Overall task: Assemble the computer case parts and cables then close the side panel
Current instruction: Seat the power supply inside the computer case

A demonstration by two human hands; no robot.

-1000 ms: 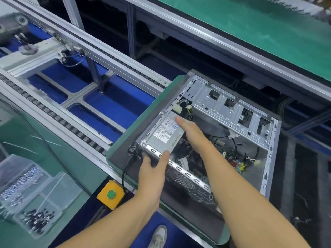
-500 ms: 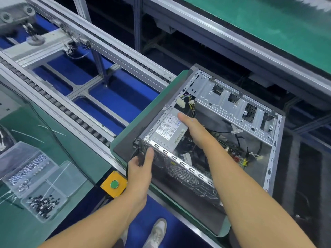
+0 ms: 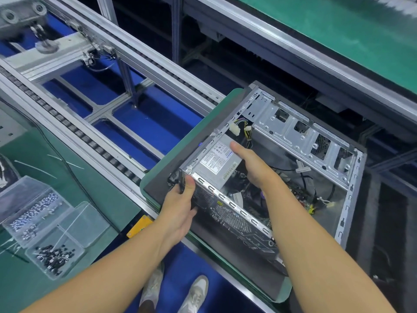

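Left hand gripping the computer case by its corner (stiff, probably heavy) near the pallet edge; right hand touching the power supply, grip unclear

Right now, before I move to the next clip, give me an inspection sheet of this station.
Surface: pallet, green rim and dark mat, on the conveyor.
Job's things: case open, no side panel seen; PSU in the corner by the left hand.
Clutter: screw trays on the bench; yellow button box at the line's edge.
Hands: left hand grips the case's rear corner; right hand holds the PSU, thumb on top.
Cables: white plug with coloured wires loose beside the PSU; black wires inside the case.
Surroundings: blue floor under the rails; shoes below.
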